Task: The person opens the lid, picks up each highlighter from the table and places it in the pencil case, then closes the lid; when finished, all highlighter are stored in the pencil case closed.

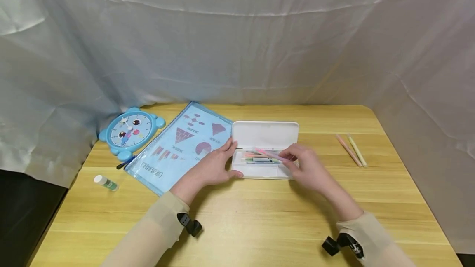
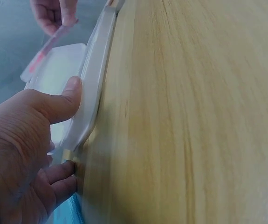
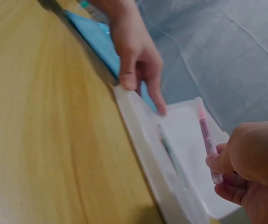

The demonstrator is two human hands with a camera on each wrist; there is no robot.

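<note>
A white pencil case [image 1: 265,134] stands with its lid raised, several pens [image 1: 259,158] lying in its tray. My left hand [image 1: 213,164] grips the case's left end, thumb against the near edge and fingers at the far side. Over the tray, my right hand [image 1: 306,166] pinches a pink marker [image 1: 268,154] between thumb and fingers. The right wrist view shows the marker [image 3: 206,133] tilted above the case, with a clear cap at its tip and a barcode on its barrel.
On the right lie an orange marker [image 1: 349,150] and a yellow marker [image 1: 357,151]. To the left are a blue document folder [image 1: 174,143], a toy clock [image 1: 130,131], a glue stick [image 1: 106,182] and a dark pen-like thing [image 1: 125,162]. Grey cloth [image 1: 237,52] hangs behind the wooden table [image 1: 245,226].
</note>
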